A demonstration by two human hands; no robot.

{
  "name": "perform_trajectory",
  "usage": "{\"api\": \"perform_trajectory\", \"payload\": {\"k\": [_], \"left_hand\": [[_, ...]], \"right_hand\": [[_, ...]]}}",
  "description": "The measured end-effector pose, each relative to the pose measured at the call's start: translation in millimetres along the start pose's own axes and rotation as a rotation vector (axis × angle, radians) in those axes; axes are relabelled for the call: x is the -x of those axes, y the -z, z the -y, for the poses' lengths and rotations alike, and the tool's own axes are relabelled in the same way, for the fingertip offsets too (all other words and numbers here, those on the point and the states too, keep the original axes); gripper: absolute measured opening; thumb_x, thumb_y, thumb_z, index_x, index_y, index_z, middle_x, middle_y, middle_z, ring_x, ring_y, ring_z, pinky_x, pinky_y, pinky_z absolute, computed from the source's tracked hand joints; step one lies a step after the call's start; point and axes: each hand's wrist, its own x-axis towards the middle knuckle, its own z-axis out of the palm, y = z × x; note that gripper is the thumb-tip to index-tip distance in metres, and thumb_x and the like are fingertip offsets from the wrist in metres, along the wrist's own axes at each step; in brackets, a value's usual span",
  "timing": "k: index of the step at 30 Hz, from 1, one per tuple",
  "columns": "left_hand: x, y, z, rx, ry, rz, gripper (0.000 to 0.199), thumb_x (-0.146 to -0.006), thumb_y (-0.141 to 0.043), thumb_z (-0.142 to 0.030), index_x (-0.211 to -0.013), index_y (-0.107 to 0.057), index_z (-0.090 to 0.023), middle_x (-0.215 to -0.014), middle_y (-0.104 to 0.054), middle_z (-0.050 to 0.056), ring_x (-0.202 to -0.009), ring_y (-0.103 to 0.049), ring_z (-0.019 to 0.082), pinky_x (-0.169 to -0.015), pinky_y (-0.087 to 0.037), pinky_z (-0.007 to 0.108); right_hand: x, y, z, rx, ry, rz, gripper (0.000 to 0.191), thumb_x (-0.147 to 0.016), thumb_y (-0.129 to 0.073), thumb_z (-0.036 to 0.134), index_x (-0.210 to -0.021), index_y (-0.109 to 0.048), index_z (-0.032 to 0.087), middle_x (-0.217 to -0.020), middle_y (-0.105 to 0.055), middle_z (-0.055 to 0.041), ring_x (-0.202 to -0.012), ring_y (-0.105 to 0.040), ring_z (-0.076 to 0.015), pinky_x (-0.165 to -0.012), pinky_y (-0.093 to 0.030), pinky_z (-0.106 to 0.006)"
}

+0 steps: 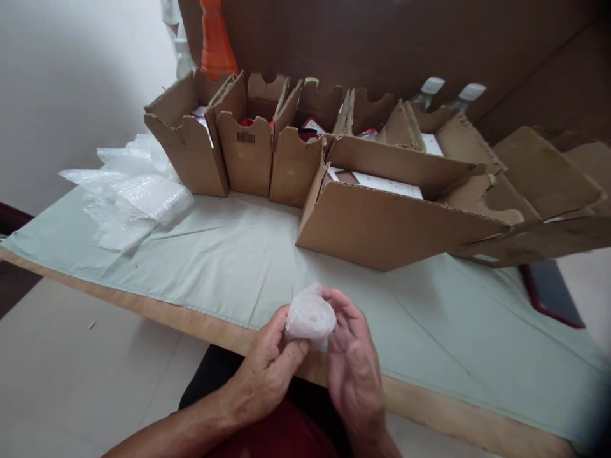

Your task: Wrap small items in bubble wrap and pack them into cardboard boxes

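A small whitish roll of bubble wrap is held up between my hands, just over the table's front edge. My left hand is closed on its left side, with the thumb pressed along the underside. On the other side, my right hand cups the roll, its curled fingertips resting against the upper right. Whatever may be wrapped inside is hidden. Loose bubble wrap sheets lie in a crumpled pile at the table's left end.
Several open cardboard bins stand along the back, with packets and boxes inside. A wider cardboard bin sits nearer, holding white boxes. An orange bottle and white-capped bottles rise behind. A dark phone-like object lies at right on the green cloth.
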Motion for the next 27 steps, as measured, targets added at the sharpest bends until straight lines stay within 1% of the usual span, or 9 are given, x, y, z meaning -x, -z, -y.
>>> {"api": "perform_trajectory", "payload": {"k": [2,5,8,11,18,20,23,25,27], "left_hand": [[-2.3,9.6,-6.2,-0.093,0.047,0.101,0.037,-0.098,-0.056,-0.026,-0.135,-0.061,-0.024,-0.124,-0.07,0.007,-0.109,-0.065,0.023,-0.097,-0.052,0.037],[-1.0,16.3,-12.6,-0.267,0.116,0.273,0.044,-0.093,-0.053,-0.015,-0.134,-0.061,-0.026,-0.121,-0.07,0.005,-0.103,-0.064,0.022,-0.09,-0.051,0.034],[-0.4,15.3,-14.3,-0.408,0.108,0.404,0.043,-0.089,-0.053,-0.011,-0.127,-0.064,-0.027,-0.117,-0.07,0.003,-0.103,-0.064,0.021,-0.092,-0.049,0.033],[-5.0,10.1,-11.9,-0.491,0.076,0.39,0.038,-0.085,-0.055,-0.012,-0.119,-0.065,-0.024,-0.11,-0.072,0.004,-0.098,-0.066,0.022,-0.087,-0.049,0.032],[-21.0,-1.0,-2.9,-0.403,0.039,0.301,0.044,-0.08,-0.061,-0.019,-0.123,-0.066,-0.024,-0.113,-0.073,0.006,-0.099,-0.068,0.025,-0.086,-0.051,0.034],[-26.3,1.8,0.5,-0.262,0.089,0.249,0.046,-0.082,-0.068,-0.03,-0.128,-0.066,-0.024,-0.122,-0.071,0.008,-0.107,-0.066,0.028,-0.092,-0.051,0.036],[-35.6,3.0,8.1,0.085,0.192,0.048,0.053,-0.087,-0.069,-0.056,-0.129,-0.068,-0.023,-0.133,-0.068,0.012,-0.123,-0.061,0.034,-0.103,-0.048,0.044],[-40.4,-3.4,14.2,0.308,0.246,-0.072,0.057,-0.09,-0.062,-0.065,-0.127,-0.069,-0.022,-0.134,-0.068,0.013,-0.129,-0.059,0.035,-0.108,-0.045,0.048],[-43.2,-13.7,19.9,0.424,0.3,-0.095,0.057,-0.094,-0.057,-0.065,-0.126,-0.071,-0.02,-0.134,-0.069,0.014,-0.131,-0.058,0.034,-0.112,-0.043,0.049]], "right_hand": [[-3.4,27.3,4.0,0.064,0.01,0.147,0.068,-0.097,-0.055,0.066,-0.153,-0.043,0.03,-0.153,-0.054,-0.0153,-0.135,-0.06,-0.0315,-0.105,-0.056,-0.048],[-9.8,58.4,21.3,0.214,-0.048,0.413,0.08,-0.087,-0.074,0.06,-0.155,-0.041,0.034,-0.147,-0.061,-0.012,-0.126,-0.066,-0.0289,-0.101,-0.058,-0.044],[-13.9,70.9,41.9,0.415,-0.021,0.549,0.057,-0.086,-0.08,0.041,-0.138,-0.06,0.033,-0.127,-0.072,-0.0064,-0.113,-0.071,-0.0254,-0.097,-0.06,-0.041],[-14.8,74.4,52.8,0.524,0.02,0.53,0.034,-0.085,-0.078,0.029,-0.118,-0.069,0.029,-0.111,-0.075,-0.0031,-0.101,-0.072,-0.0223,-0.089,-0.061,-0.036],[-15.5,85.6,56.1,0.5,-0.039,0.381,0.022,-0.085,-0.067,0.016,-0.105,-0.07,0.027,-0.089,-0.074,0.0031,-0.077,-0.07,-0.0133,-0.069,-0.057,-0.021],[-18.2,92.4,59.4,0.504,0.011,0.287,0.02,-0.085,-0.069,0.019,-0.103,-0.07,0.027,-0.086,-0.074,0.0037,-0.073,-0.07,-0.012,-0.067,-0.056,-0.018],[-23.0,97.7,61.7,0.537,0.102,0.112,0.021,-0.085,-0.07,0.023,-0.106,-0.072,0.027,-0.091,-0.076,0.0024,-0.074,-0.072,-0.0125,-0.067,-0.058,-0.017],[-25.8,93.9,58.1,0.538,0.126,0.106,0.023,-0.086,-0.07,0.023,-0.109,-0.072,0.027,-0.097,-0.077,0.0008,-0.079,-0.074,-0.0138,-0.07,-0.059,-0.017],[-27.5,87.4,51.7,0.516,0.125,0.177,0.026,-0.088,-0.066,0.023,-0.114,-0.07,0.026,-0.101,-0.078,-0.0005,-0.083,-0.075,-0.0145,-0.073,-0.06,-0.019]]}}
